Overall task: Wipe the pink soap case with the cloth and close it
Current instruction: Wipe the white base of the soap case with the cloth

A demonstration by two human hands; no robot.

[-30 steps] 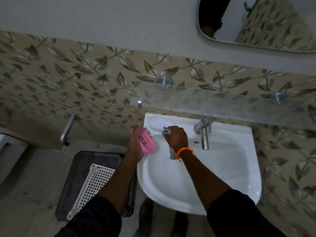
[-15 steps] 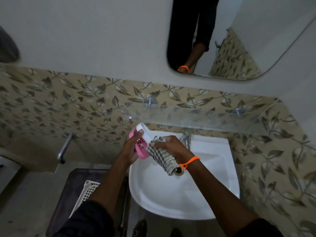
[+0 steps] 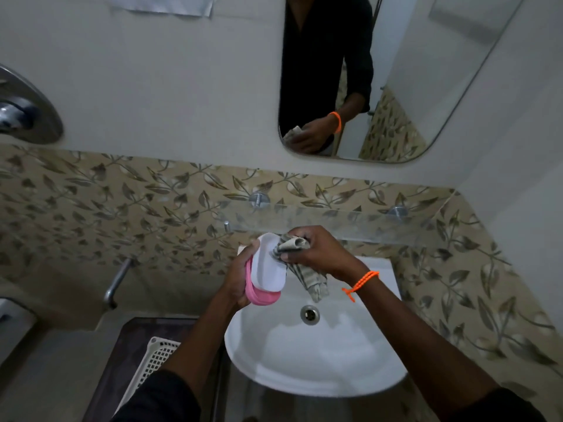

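— Bathroom wall with leaf tiles, a white sink [image 3: 313, 360] below; where's the case?

— Held above the sink's back edge. The left hand [image 3: 236, 281] wraps its pink base, and the white half of the case [image 3: 269, 269] faces up.

— And the cloth?

— Bunched in the right hand [image 3: 316, 251], whose fingers curl tight round the cloth [image 3: 292, 243] and press it onto the white half.

— Advice?

— I'd steady the left grip, sweep end to end, then do the pink rim before closing.

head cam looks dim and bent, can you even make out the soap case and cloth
Head view: dim, flat light with no glare; wide-angle bending curves the tile border and mirror. The soap case in the left hand and the cloth in the right hand stay sharp.
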